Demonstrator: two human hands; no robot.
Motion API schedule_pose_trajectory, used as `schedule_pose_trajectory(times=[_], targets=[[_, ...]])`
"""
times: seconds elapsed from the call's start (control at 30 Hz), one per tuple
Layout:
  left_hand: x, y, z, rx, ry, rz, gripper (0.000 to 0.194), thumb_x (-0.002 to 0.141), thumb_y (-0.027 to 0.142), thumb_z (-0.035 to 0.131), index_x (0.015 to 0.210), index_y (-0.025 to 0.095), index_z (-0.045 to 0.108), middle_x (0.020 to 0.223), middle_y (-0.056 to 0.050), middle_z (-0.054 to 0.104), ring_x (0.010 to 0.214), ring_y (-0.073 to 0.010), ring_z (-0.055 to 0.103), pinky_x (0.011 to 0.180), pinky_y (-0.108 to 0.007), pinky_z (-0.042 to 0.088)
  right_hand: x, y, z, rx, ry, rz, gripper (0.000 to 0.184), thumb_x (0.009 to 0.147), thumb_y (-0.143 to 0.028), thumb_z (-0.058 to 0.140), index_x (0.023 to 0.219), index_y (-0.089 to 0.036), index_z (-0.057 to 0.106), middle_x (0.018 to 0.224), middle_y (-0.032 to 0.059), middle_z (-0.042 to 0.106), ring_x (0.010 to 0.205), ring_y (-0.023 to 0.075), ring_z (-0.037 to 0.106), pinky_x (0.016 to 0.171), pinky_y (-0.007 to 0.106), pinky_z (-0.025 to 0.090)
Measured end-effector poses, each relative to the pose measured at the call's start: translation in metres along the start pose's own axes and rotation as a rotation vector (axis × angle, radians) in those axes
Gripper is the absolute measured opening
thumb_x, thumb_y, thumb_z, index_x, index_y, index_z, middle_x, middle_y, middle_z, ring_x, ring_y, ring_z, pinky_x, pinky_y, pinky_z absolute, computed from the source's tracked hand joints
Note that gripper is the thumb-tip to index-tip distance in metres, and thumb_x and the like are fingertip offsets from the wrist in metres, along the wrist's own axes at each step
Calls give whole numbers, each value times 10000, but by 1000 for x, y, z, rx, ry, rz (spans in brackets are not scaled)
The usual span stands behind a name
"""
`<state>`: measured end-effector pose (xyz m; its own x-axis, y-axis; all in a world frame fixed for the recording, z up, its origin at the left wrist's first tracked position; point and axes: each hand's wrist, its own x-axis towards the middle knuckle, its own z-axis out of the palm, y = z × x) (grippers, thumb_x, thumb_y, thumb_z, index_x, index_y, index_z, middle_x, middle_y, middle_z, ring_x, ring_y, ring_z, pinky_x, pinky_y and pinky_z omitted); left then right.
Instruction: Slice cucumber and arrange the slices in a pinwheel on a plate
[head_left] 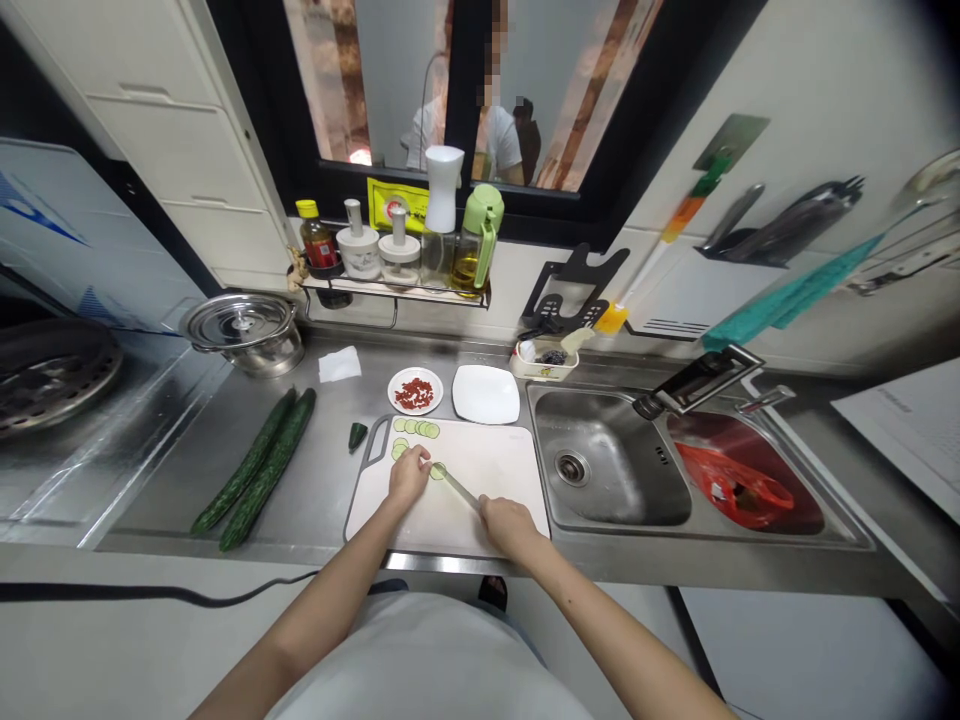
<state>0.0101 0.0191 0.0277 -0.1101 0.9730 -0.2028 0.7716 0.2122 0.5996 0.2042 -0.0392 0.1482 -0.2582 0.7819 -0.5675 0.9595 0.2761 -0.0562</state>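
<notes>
Cucumber slices (422,429) lie at the upper left of the white cutting board (480,500) on the steel tabletop (184,430), with one near the knife (460,489) tip. The right hand (511,526) grips the knife's handle. The left hand (409,476) is beside the slices, fingers bent; whether it grasps any, I cannot tell. Two whole cucumbers (271,462) lie left of the board.

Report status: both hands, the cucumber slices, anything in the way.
Right hand gripping knife. Left hand beside cucumber slices, grip unclear. Slices on cutting board. Left fingers close to the blade.
</notes>
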Motion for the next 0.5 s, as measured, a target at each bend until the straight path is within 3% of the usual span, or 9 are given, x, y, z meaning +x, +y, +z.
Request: schedule_pose_trajectory(times=[0.5], targets=[[-1,2,-1,-1,-2,-8,135,804,193,574,936,213,592,821,-4,586,779,-142,556,734,-238,382,1,8,4,-47,26,-36,300,867,-90,358,1056,-140,587,958,153,679,923,238,651,724,314,452]])
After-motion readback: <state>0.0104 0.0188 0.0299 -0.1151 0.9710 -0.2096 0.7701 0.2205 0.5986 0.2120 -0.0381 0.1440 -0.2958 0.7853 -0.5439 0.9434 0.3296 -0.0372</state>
